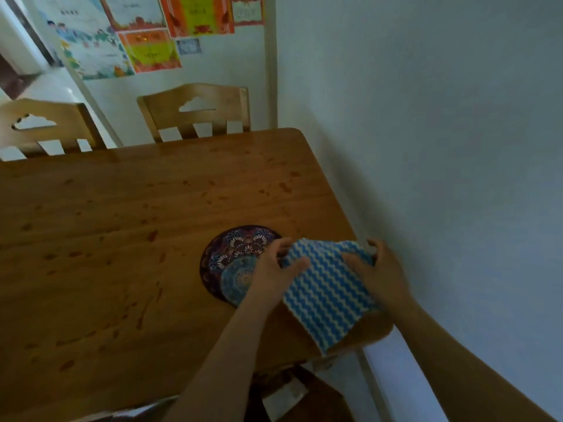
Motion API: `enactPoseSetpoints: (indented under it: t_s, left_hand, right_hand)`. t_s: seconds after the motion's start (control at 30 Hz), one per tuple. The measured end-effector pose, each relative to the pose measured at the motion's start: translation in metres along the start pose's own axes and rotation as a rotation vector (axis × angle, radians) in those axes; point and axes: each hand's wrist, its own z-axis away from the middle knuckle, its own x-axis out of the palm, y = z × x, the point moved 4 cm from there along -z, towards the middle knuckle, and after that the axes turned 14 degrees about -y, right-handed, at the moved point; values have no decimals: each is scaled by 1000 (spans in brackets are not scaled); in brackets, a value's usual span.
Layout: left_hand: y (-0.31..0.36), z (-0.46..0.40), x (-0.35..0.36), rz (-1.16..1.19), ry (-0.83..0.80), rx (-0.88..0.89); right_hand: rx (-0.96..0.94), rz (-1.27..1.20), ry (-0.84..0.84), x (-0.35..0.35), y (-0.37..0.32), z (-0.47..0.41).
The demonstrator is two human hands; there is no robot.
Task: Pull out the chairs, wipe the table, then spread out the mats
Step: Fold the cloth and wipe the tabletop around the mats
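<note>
Wiping step, we judge: left hand [275, 269] and right hand [379, 272] both pinch the blue wavy cloth [327, 292] at the table [122, 239] corner, beside stacked mats [231, 263] (unspread). Next: sweep the cloth across.

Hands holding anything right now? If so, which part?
Both hold the blue-and-white wavy-striped cloth. The left hand grips its left edge near the top; the right hand grips its upper right corner. The lower part hangs off the wooden table.
</note>
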Motion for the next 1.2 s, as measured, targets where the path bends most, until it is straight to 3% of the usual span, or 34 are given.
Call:
enactPoseSetpoints:
  t_s: [0.07, 0.1, 0.23, 0.33, 0.47, 0.57, 0.87, 1.07, 1.2]
  left_hand:
    - [-23, -12, -9, -190, 90, -44]
    - [-34, -17, -16, -295, 146, -57]
    - [-66, -43, -44, -703, 297, -193]
    - [-76, -66, -52, -901, 302, -261]
    - [-98, -77, -48, -1085, 375, -288]
    - [-104, -81, -48, -1112, 443, -252]
    - [-108, -84, -48, -1112, 468, -245]
    - [-107, -82, -49, -1110, 471, -239]
    - [-106, -80, -49, -1090, 461, -237]
  right_hand:
    - [148, 247, -52, 18, 27, -16]
    - [130, 312, -43, 28, 32, -17]
    - [-29, 391, 115, 77, 28, -11]
    - [113, 398, 33, 113, 33, -22]
    - [97, 554, 118, 123, 44, -61]
    - [58, 607, 165, 114, 38, -101]
    - [-279, 490, -4, 124, -30, -200]
    - [-603, 510, -266, 140, -51, -198]
    - [-702, 410, -327, 125, -26, -163]
